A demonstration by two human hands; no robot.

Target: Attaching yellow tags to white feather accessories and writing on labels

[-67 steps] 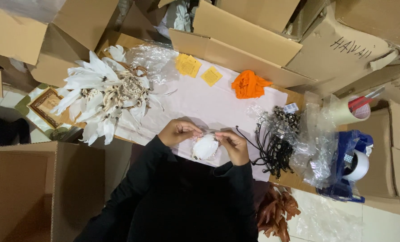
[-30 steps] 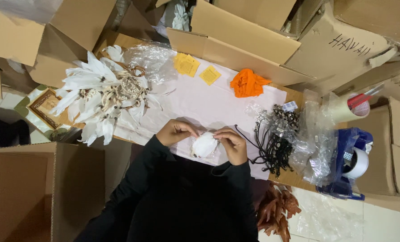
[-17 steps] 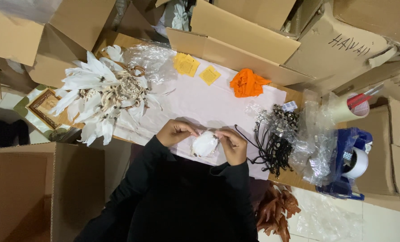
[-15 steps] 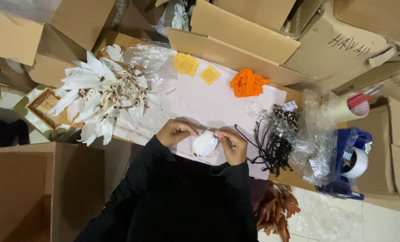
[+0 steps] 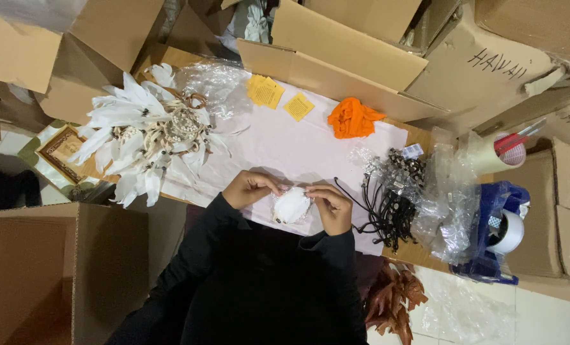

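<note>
Head view. A low table covered with a pale sheet (image 5: 285, 144) is shown from above, hemmed in by open cardboard boxes (image 5: 342, 38) on every side.

At the near edge of the sheet, a small white oval piece in a clear wrapper (image 5: 291, 206) is held between both hands. The left hand (image 5: 252, 189) is closed on its left end and the right hand (image 5: 330, 206) on its right end, the fingertips pinched together on the wrapper (whether the film or the piece itself is gripped cannot be told).

Left of the grip and farther off, a large ornament of white feathers (image 5: 146, 134) lies on the sheet. Beyond the grip lie two yellow paper tags (image 5: 278, 97) and an orange cloth (image 5: 353, 119). Just right of the right hand, a bundle of black cords with beads (image 5: 390, 204) lies beside crumpled clear bags (image 5: 451, 211); farther right stand a tape roll (image 5: 507, 231) and a roll of tape with pens in it (image 5: 502, 153).

The step in hand is judged to be the wrapping or unwrapping of the piece; which one cannot be told. A fine fingertip pull at the film's edge would be called for, with the piece steadied from the other end.
</note>
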